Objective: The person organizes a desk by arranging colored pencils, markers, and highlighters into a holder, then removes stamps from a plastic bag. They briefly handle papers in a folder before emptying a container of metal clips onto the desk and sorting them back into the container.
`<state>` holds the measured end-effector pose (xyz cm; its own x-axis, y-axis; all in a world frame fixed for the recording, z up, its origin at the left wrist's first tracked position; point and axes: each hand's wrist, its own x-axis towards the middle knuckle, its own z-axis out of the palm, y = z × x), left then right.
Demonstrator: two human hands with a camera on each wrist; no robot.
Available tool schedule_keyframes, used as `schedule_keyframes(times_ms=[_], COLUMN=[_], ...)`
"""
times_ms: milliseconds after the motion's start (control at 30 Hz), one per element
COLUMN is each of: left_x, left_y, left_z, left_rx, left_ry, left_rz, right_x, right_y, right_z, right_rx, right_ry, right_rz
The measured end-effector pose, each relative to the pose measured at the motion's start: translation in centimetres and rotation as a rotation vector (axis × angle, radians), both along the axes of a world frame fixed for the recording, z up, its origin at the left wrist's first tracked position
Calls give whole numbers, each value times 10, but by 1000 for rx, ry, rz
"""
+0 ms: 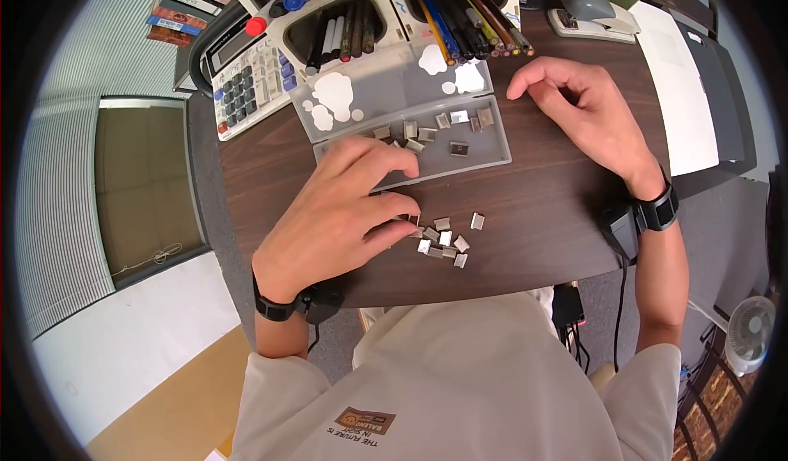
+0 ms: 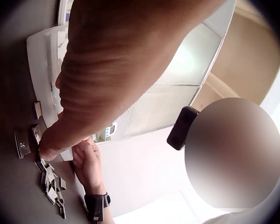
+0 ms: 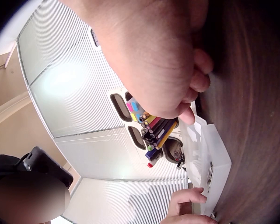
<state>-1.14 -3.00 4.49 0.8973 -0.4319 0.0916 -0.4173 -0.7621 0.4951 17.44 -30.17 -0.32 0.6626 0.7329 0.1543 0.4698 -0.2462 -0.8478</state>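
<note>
My left hand (image 1: 336, 215) reaches over the desk with bent fingers, its thumb and index finger close around a small metal clip (image 1: 415, 220); I cannot tell whether they pinch it. Beside the fingertips lies a loose pile of silver clips (image 1: 445, 238), also seen below the fingers in the left wrist view (image 2: 51, 184). Behind that hand stands a shallow grey plastic case (image 1: 484, 151), lid folded back, with several clips (image 1: 427, 134) inside. The right hand (image 1: 587, 112) rests on the desk right of the case, fingers loosely curled and holding nothing.
A white calculator (image 1: 254, 83) is left of the case. Behind it, a white organizer (image 1: 386, 1) holds pens and pencils (image 1: 472, 26). A stapler (image 1: 593, 24) and white paper (image 1: 677, 91) lie toward the right. The desk's front edge (image 1: 509, 287) runs close to the person's body.
</note>
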Motion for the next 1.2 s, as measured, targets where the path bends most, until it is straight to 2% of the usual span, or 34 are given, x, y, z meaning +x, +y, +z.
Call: schedule_keyframes(times_ms=[267,900,1000,1200], left_x=[0,1,2,3], left_y=[-5,-3,0,19], left_z=[-3,-4,1,10], left_rx=[-75,-74,-71,70], left_ry=[26,-40,-104,-203], left_rz=[-14,-1,42,292], right_x=[0,1,1,0], right_y=[1,0,0,0], right_z=[2,-1,0,0], right_rx=[-8,-4,-6,1], right_ry=[29,3,7,-8], right_rz=[-6,-2,-1,0])
